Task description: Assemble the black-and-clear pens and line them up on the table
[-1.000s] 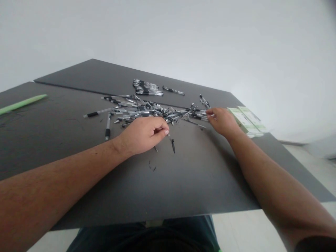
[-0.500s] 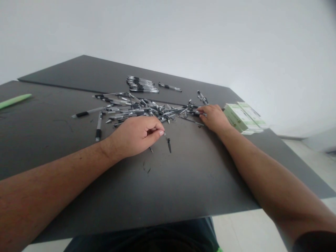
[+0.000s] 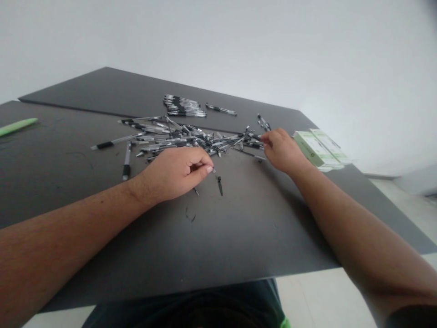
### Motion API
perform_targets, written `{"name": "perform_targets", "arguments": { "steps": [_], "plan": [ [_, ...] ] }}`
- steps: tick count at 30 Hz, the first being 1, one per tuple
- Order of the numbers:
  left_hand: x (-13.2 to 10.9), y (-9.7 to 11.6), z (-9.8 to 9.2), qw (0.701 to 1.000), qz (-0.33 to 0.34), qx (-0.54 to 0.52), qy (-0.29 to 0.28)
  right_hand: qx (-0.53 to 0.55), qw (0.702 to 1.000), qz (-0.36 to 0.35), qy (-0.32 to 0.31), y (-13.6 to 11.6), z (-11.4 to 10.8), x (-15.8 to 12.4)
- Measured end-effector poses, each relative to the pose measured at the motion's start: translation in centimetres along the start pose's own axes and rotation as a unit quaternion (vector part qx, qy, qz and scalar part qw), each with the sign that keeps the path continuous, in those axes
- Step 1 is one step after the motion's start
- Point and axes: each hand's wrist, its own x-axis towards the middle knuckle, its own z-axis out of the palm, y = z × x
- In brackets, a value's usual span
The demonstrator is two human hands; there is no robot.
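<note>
Pinching a slim clear piece (image 3: 214,170) in the left hand (image 3: 180,173), with thumb and forefinger clamped on it in a tight grip. Seeing just on the near side of those fingertips a black tapered piece (image 3: 220,186), and nearer still, some dark curled scraps (image 3: 190,216) on the table (image 3: 221,255). Holding the right hand (image 3: 278,148) at the right end of the loose pen pile (image 3: 184,139), with fingers bent towards the pens; from this angle, cannot tell whether clamped on one or merely touching. Finding the pile spread across the middle of the table, partly behind the left hand. Noting a tidy row of pens (image 3: 184,108) beyond the pile, a single pen (image 3: 221,110) right of that row, green-and-white boxes (image 3: 322,150) beside the right hand, and a long green object (image 3: 18,126) at the far left.
</note>
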Motion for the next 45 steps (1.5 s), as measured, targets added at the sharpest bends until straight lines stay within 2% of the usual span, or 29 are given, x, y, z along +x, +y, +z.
{"name": "perform_targets", "arguments": {
  "steps": [8, 13, 17, 20, 23, 28, 30, 33, 38, 45],
  "plan": [
    [0.0, 0.1, 0.0, 1.0, 0.007, 0.004, 0.0, -0.036, 0.985, -0.023, -0.168, -1.0, -0.6, 0.2],
    [0.0, 0.1, 0.0, 1.0, 0.009, 0.011, -0.004, -0.099, 0.971, 0.007, -0.216, -1.3, -1.1, 0.4],
    [0.0, 0.1, 0.0, 1.0, 0.007, 0.011, -0.012, -0.112, 0.961, -0.002, -0.251, -1.2, -1.0, 0.4],
    [0.0, 0.1, -0.1, 1.0, -0.004, 0.011, -0.017, -0.112, 0.962, -0.01, -0.247, -1.2, -1.1, 0.1],
    [0.0, 0.1, 0.0, 1.0, -0.02, -0.001, -0.003, -0.079, 0.976, -0.019, -0.204, -1.9, -1.8, -0.1],
    [0.0, -0.3, 0.8, 0.995, -0.039, -0.069, 0.065, 0.028, 0.984, -0.075, -0.159, -5.3, -3.3, -1.1],
    [0.0, -0.4, 1.1, 0.992, -0.036, -0.098, 0.072, 0.058, 0.981, -0.102, -0.156, -6.7, -3.6, -1.6],
    [-0.1, -0.2, 1.1, 0.991, -0.025, -0.113, 0.062, 0.084, 0.975, -0.123, -0.164, -8.1, -3.7, -2.3],
    [0.0, 0.4, 0.1, 1.0, 0.001, -0.012, 0.013, 0.106, 0.972, -0.126, -0.167, -8.6, -3.3, -2.6],
    [0.2, 0.4, 0.1, 0.999, -0.044, -0.001, 0.014, 0.12, 0.971, -0.119, -0.172, -8.7, -3.2, -2.6]
  ]
}}
